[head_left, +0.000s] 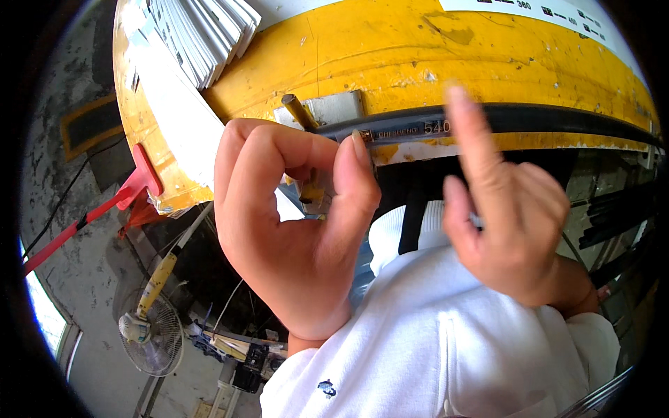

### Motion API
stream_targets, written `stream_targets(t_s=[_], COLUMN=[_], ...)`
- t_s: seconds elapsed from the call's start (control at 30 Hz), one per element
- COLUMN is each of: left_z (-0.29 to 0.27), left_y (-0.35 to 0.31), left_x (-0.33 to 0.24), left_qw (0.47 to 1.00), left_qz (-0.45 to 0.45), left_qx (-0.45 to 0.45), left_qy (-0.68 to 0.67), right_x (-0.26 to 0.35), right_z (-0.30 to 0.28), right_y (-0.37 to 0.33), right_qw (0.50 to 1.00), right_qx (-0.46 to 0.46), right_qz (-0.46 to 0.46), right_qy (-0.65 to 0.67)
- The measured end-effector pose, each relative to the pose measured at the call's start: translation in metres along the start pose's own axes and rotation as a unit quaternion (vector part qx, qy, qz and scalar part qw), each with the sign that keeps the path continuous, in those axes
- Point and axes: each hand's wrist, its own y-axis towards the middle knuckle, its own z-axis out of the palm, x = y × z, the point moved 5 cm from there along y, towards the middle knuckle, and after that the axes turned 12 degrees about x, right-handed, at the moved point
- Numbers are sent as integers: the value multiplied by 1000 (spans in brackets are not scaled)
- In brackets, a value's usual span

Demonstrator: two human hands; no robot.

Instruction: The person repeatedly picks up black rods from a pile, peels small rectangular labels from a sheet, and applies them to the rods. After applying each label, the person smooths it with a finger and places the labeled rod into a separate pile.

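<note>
A long black tube, bending in the fisheye, runs along the near edge of the yellow table. My left hand is closed, thumb and forefinger pinching the tube near its left end. Just right of that pinch, a dark printed label lies along the tube. My right hand has its forefinger stretched up across the tube at the label's right end, slightly blurred; whether the fingertip touches is unclear. Its thumb stands apart and the other fingers curl. A metal plate with a brass-coloured peg sits beside my left fingers.
The worn yellow table carries a fanned stack of white printed sheets at the far left and another printed sheet at the far right. A red-handled tool leans at the left corner. A fan stands on the floor below.
</note>
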Motion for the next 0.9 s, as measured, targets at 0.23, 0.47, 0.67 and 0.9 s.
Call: stream_targets(t_s=[0.23, 0.47, 0.67, 0.9], left_z=[-1, 2, -7, -19], left_y=[-1, 0, -4, -13], left_x=[-1, -2, -3, 12], left_qw=[1000, 1000, 998, 996], left_qz=[-17, -15, -5, -51], left_qx=[4, 4, -25, -64], left_qy=[6, 6, 63, 24], right_x=[-18, -2, -5, -5], right_z=[-23, -15, -12, -11], right_y=[-6, 6, 8, 8], right_qw=[996, 992, 993, 993], right_qx=[-63, -96, -73, -47], right_qz=[-51, -88, -93, -109], right_qy=[-40, 5, 2, -15])
